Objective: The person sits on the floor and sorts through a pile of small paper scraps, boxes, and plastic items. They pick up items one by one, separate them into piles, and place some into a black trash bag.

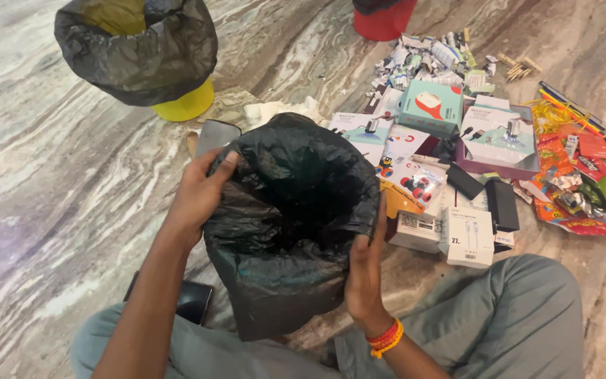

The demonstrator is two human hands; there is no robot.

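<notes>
Head view, single frame. Black bin liner (292, 224) sat at centre frame, draped over a bin between the person's knees, its mouth open and dark; whether anything lay inside could not be told. Liner looked seated over the rim on most sides, with loose folds bunched at the upper edge.

Left hand (201, 193) gripped the liner's left rim, fingers curled shut over the plastic with the thumb on the outer side. Right hand (366, 270) lay half-open against the liner's right wall, palm pressing the plastic, fingers spread upward along it; orange thread band at the wrist.

Second bin (138, 52), yellow and already lined in black, stood at upper left of the frame on the marble floor (50, 175). Red bin (384, 17) showed at the top edge. Scatter of small boxes (450, 126), paper scraps and bright wrappers (576, 189) lay unsorted on the floor at right, well apart from the liner's mouth. Dark phone (191, 302) lay by the left knee.
</notes>
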